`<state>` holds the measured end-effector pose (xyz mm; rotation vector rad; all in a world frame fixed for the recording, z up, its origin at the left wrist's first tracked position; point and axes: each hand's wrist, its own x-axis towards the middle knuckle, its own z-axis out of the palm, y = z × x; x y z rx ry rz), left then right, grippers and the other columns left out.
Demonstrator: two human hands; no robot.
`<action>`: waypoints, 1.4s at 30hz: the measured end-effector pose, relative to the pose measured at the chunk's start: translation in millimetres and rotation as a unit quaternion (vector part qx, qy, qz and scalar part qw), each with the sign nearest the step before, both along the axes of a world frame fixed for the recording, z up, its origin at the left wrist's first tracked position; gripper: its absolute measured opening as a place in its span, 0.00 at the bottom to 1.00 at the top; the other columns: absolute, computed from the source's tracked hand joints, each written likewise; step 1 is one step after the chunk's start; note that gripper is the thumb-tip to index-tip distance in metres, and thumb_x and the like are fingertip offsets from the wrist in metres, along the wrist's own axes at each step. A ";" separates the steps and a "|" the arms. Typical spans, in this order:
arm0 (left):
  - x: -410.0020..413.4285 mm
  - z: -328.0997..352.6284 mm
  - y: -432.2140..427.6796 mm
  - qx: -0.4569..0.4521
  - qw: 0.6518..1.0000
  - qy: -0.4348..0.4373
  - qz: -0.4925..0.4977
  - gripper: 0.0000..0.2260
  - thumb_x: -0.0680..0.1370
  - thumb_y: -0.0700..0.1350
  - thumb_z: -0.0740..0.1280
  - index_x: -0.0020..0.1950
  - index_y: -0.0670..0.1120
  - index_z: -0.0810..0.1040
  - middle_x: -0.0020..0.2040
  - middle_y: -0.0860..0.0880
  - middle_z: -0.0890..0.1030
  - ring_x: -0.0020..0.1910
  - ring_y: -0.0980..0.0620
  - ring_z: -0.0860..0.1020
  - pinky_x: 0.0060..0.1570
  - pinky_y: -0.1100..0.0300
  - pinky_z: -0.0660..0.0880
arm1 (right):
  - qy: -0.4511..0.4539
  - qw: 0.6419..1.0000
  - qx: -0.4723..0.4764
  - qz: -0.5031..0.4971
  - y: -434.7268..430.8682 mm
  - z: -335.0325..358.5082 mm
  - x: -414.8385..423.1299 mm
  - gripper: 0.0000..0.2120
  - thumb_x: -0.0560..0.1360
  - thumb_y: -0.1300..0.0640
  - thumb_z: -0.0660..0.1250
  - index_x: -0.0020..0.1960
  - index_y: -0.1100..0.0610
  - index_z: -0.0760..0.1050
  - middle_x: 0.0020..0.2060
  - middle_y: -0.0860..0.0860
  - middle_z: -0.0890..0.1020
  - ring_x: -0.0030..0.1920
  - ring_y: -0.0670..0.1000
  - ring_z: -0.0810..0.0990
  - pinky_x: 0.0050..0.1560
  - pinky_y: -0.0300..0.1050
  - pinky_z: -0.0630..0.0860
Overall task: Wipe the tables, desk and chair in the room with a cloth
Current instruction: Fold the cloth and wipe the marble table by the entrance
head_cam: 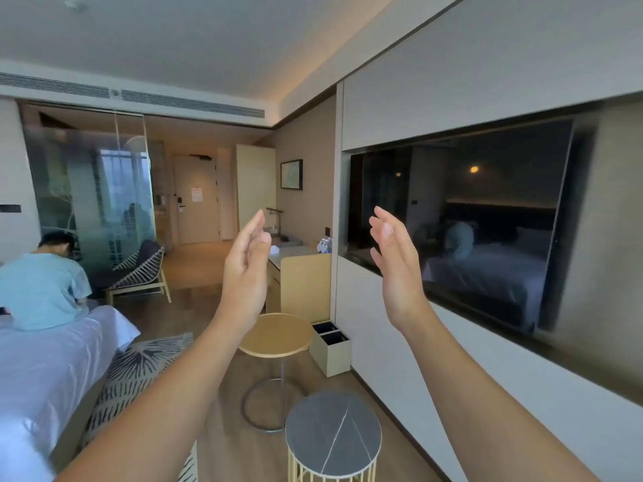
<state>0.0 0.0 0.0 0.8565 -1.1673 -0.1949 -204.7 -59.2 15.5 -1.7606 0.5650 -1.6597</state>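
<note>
Sitting on the bed (45,370) at far left is a person in a pale blue shirt (41,290), a slatted lounge chair (139,273) beyond. The left hand (245,269) is raised, fingers straight, holding nothing; below it stands a round wooden side table (276,335), behind it the desk worktop (304,283), nearer a grey marble-topped table (332,433). The right hand (396,269) mirrors it, equally straight-fingered, before the television (459,217)

Hotel room: fixtures and furnishings in view.
Dark television (452,217) recessed in the right wall. White-sheeted bed (45,363) at near left; a person (41,283) in a light blue shirt sits on it. Patterned rug (139,370) beside the bed. Glass partition (90,196), door (196,203) and framed picture (291,174) at the far end. Two-compartment box (330,349) on the floor against the right wall.
</note>
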 end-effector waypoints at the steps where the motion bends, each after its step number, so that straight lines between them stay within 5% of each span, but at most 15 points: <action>1: 5.2 -1.6 -6.9 0.002 1.000 0.005 0.004 0.20 0.85 0.51 0.59 0.78 0.55 0.67 0.76 0.56 0.69 0.73 0.63 0.68 0.76 0.50 0.65 | 0.001 1.000 0.007 0.004 -7.6 -1.7 9.3 0.32 0.76 0.29 0.55 0.76 0.40 0.66 0.74 0.40 0.71 0.73 0.42 0.68 0.77 0.51 0.65; 6: 58.9 -16.7 -60.7 0.028 0.999 0.005 0.024 0.21 0.84 0.53 0.60 0.78 0.55 0.66 0.76 0.56 0.69 0.73 0.63 0.68 0.76 0.49 0.65 | 0.006 0.999 0.038 0.030 -63.7 -15.3 70.5 0.30 0.78 0.33 0.55 0.77 0.42 0.65 0.75 0.40 0.70 0.73 0.41 0.68 0.71 0.43 0.65; 24: 339.7 -49.0 -290.0 0.065 0.998 0.005 0.005 0.21 0.84 0.57 0.59 0.77 0.57 0.67 0.76 0.58 0.69 0.73 0.63 0.67 0.76 0.47 0.64 | -0.003 0.997 0.068 0.045 -298.4 -55.0 364.4 0.28 0.79 0.31 0.56 0.75 0.40 0.69 0.73 0.38 0.72 0.74 0.40 0.68 0.77 0.58 0.64; 28: 387.4 -63.1 -340.9 0.077 0.997 0.016 0.010 0.28 0.78 0.64 0.60 0.77 0.57 0.67 0.75 0.58 0.70 0.73 0.63 0.68 0.76 0.47 0.65 | -0.004 0.994 0.087 0.061 -350.9 -69.1 416.4 0.27 0.78 0.30 0.57 0.73 0.39 0.70 0.72 0.38 0.73 0.73 0.39 0.69 0.77 0.58 0.64; 42: 567.5 -110.7 -604.8 0.119 0.991 0.034 0.052 0.22 0.83 0.58 0.59 0.78 0.58 0.67 0.74 0.59 0.71 0.73 0.63 0.68 0.76 0.47 0.64 | -0.009 0.985 0.139 0.102 -636.2 -124.6 596.7 0.24 0.81 0.39 0.58 0.75 0.45 0.70 0.63 0.28 0.76 0.67 0.32 0.72 0.74 0.44 0.68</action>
